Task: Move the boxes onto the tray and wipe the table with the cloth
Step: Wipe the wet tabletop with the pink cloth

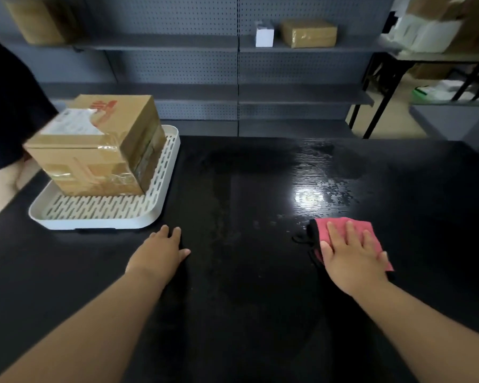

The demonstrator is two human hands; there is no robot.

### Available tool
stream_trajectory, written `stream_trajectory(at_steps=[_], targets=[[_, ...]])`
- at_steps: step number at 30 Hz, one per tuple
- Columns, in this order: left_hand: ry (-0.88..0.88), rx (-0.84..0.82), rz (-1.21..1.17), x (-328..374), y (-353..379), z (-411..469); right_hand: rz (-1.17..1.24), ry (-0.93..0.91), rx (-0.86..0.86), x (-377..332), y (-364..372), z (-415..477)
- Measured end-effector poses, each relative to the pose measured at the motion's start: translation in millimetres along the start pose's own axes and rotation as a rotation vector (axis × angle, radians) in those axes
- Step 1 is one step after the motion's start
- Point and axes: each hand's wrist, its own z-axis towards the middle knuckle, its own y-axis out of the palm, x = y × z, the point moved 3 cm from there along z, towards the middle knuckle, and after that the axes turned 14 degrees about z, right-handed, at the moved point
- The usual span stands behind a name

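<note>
Our right hand presses flat, fingers spread, on the cloth; our left hand rests flat, holding nothing. Wiping wide could bump the tray.

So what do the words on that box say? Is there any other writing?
Red print on the cardboard box: too blurred to read.
White label on the same box: too blurred to read.
Small white box on the shelf: no writing shows.
So nothing here can be read.
</note>
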Motion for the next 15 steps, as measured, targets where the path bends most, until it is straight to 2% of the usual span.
stream_trajectory(at_steps=[2,6,8,10,12,15], targets=[[0.012,0.017,-0.019,-3.4,-1.5,-1.7,0.01,-0.022,-0.033,-36.3,15.3,-12.1],[0.062,0.034,-0.017,-7.0,-0.3,-1.0,-0.095,-0.374,-0.107,-125.2,58.2,-36.0],[0.067,0.026,-0.042,-7.9,3.4,2.8,-0.11,-0.447,-0.137,-157.9,59.9,-5.6],[0.085,0.02,-0.05,-9.3,6.8,6.1,-0.1,-0.418,-0.144,-180.6,53.5,39.1],[0.108,0.01,-0.053,-10.9,10.4,8.8,-0.087,-0.305,-0.155,-197.4,43.5,79.9],[0.134,-0.008,-0.062,-12.9,11.4,10.6,-0.044,-0.194,-0.129,-222.8,44.8,97.1]])
